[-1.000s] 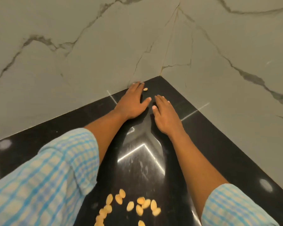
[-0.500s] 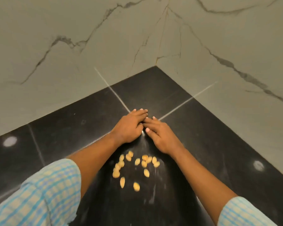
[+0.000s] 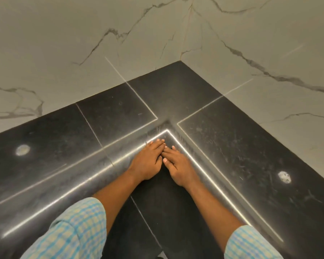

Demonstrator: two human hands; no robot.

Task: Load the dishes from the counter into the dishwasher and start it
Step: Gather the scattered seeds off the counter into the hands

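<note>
On black counter [image 3: 232, 146], left hand [image 3: 148, 161] touches right hand [image 3: 178, 167].

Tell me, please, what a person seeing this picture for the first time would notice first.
First, the left hand and the right hand, lying close together with straight fingers at the inner corner of the glossy black counter, in the middle of the picture. Next, the pale veined marble walls meeting in a corner behind, and two round light spots on the counter, far left and far right.
</note>
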